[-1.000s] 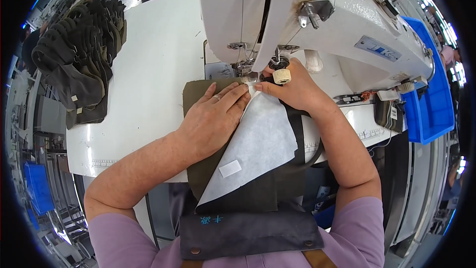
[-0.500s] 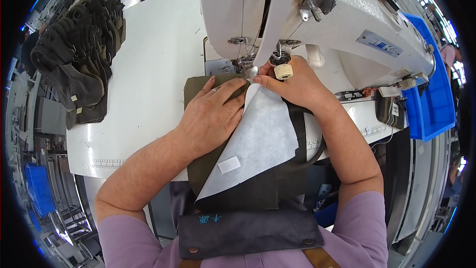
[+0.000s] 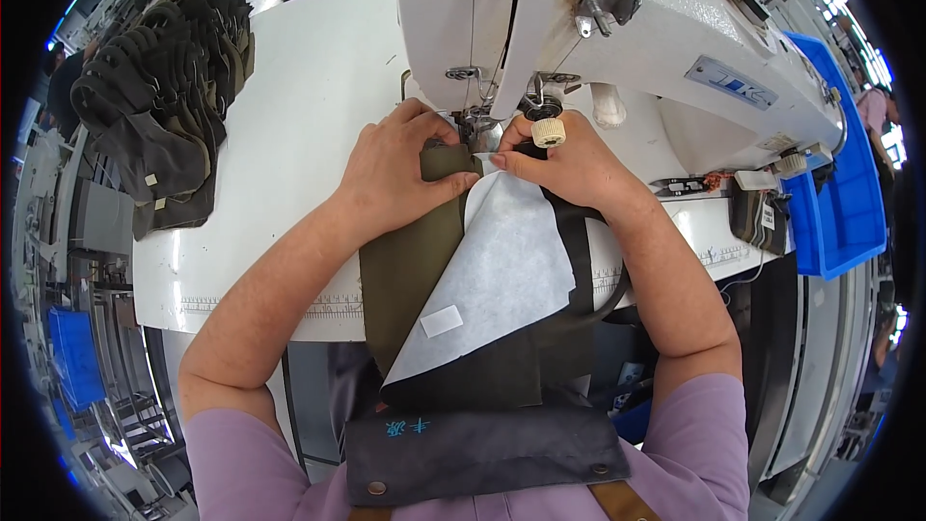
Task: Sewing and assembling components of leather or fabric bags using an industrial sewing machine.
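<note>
A white sewing machine (image 3: 617,68) holds a layered piece with its presser foot (image 3: 482,133). The piece has olive fabric (image 3: 400,299), darker cloth and a pale triangular backing (image 3: 502,251) bearing a small white patch (image 3: 441,320). Just left of the foot, my left hand (image 3: 395,164) grips the olive fabric's top, fingers curled, thumb pointing toward the backing. My right hand (image 3: 569,164) pinches the fabric right of the foot, beside a cream knob (image 3: 548,132); some fingertips are hidden there. A dark strap (image 3: 617,294) hangs at the piece's right.
Dark cut pieces (image 3: 159,125) are piled on the white table (image 3: 270,154) at left. Black snips (image 3: 680,187) lie at right by a blue bin (image 3: 839,193); another blue bin (image 3: 75,352) stands lower left. People show at both rims (image 3: 873,106).
My left hand has lifted from lying flat on the fabric, moved up and left toward the foot and curled its fingers. My right hand has barely moved.
</note>
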Demonstrator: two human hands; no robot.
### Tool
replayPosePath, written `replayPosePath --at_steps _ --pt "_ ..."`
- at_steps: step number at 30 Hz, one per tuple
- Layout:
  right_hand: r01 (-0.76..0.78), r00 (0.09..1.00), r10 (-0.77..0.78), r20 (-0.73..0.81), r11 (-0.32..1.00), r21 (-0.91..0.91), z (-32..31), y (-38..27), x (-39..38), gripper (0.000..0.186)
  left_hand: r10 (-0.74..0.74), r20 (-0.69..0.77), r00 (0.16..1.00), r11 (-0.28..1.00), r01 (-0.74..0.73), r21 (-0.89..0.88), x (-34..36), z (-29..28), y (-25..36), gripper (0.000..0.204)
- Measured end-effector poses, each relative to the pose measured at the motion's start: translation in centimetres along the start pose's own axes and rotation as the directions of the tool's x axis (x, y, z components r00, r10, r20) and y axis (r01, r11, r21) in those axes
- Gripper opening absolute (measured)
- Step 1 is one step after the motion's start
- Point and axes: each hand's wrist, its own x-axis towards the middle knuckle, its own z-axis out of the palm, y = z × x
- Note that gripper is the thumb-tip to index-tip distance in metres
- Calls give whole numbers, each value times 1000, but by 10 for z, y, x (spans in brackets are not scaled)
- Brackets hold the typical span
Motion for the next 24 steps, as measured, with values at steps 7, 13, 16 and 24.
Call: replayPosePath --at_steps 7,13,16,24 --pt "-15 1000 15 4 998 -58 -3 -7 1 41 -138 193 971 980 163 -117 13 -9 7 28" --pt "-26 1000 25 -14 997 -77 -2 -11 0 37 -25 16 1000 998 26 -60 4 0 0 18" --pt "53 992 -57 -109 998 -36 1 -8 0 18 -54 6 999 998 54 -45 5 2 0 17" --pt "-12 1000 10 -29 998 -63 -4 -11 -1 35 61 -43 997 997 -59 56 1 4 2 20"
